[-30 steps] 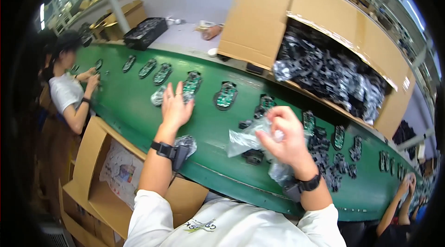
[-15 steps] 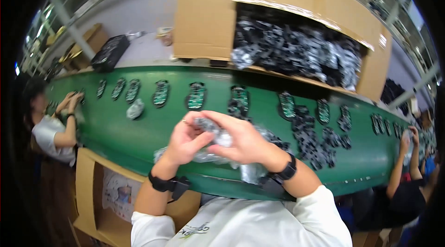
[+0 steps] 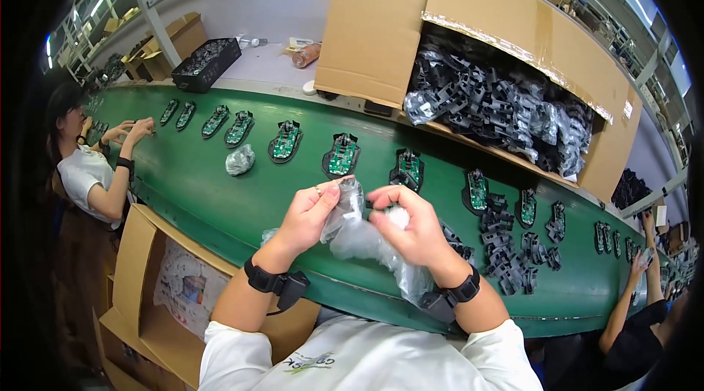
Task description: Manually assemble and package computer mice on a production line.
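My left hand [image 3: 306, 216] pinches the upper end of a clear plastic bag [image 3: 347, 209] over the green bench. The bag hangs crumpled between my hands and trails toward my right wrist. Beside it, my right hand [image 3: 412, 228] has its fingers curled round a small whitish lump [image 3: 398, 216], whose kind I cannot make out. Just beyond my hands lie green circuit boards in black housings, one [image 3: 342, 156] straight ahead and another [image 3: 407, 169] to its right. Black plastic parts [image 3: 499, 248] are heaped right of my right hand.
A large cardboard box [image 3: 375, 28] of bagged black parts [image 3: 499, 97] stands at the back. A crumpled clear bag [image 3: 240, 160] lies on the green bench [image 3: 194, 193] to the left. An open carton [image 3: 136, 273] sits below left. Co-workers [image 3: 95, 178] work at both sides.
My hands have moved apart, and the plastic bag now stretches between them where a crumpled bundle was held. The view has shifted, so the bench things appear lower and farther right.
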`<control>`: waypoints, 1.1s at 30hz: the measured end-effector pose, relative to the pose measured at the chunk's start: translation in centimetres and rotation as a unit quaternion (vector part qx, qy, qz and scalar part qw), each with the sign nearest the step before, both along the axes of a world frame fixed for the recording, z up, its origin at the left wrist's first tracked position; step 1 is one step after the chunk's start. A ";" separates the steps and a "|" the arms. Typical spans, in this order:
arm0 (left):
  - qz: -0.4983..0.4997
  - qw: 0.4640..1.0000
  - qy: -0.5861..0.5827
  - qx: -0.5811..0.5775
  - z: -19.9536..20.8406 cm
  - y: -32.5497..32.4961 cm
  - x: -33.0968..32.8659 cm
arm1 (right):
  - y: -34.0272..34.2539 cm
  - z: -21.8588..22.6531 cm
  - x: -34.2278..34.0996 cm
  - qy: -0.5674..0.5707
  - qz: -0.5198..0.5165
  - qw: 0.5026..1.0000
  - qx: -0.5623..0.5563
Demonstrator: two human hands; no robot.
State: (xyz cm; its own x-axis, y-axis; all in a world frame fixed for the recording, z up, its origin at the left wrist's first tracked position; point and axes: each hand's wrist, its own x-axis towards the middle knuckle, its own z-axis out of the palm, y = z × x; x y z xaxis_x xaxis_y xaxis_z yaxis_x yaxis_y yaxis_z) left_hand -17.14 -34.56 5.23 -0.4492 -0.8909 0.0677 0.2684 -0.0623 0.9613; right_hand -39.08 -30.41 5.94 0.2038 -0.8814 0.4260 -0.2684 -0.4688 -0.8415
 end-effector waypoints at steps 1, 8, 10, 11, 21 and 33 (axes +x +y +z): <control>-0.038 0.998 0.026 0.041 0.3 0.0 -0.1 | -0.2 -0.1 0.0 -0.005 0.009 0.996 -0.090; -0.035 0.988 0.070 0.130 -1.9 0.6 -0.8 | -0.1 0.6 2.0 0.116 -0.007 0.984 -0.132; -0.083 0.984 0.039 0.156 -1.4 -0.2 0.6 | -0.4 1.2 1.1 0.121 0.004 0.985 -0.120; -0.082 0.984 0.040 0.155 -1.1 -0.4 1.1 | -0.5 1.5 0.4 0.122 0.005 0.985 -0.120; 0.047 0.990 -0.068 -0.112 -1.1 -0.7 2.0 | 0.6 3.5 -0.9 0.142 -0.112 0.983 0.013; 0.081 0.996 -0.028 -0.038 -2.0 -0.8 1.3 | 0.0 2.3 -1.6 0.141 -0.017 0.987 -0.071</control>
State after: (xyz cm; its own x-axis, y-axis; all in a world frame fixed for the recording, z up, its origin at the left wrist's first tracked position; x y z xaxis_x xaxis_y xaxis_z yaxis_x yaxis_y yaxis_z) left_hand -15.82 -35.38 3.26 -0.3051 -0.9451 0.1171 0.2140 0.0518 0.9755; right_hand -40.66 -30.41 8.27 0.3030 -0.8251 0.4768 -0.5010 -0.5635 -0.6568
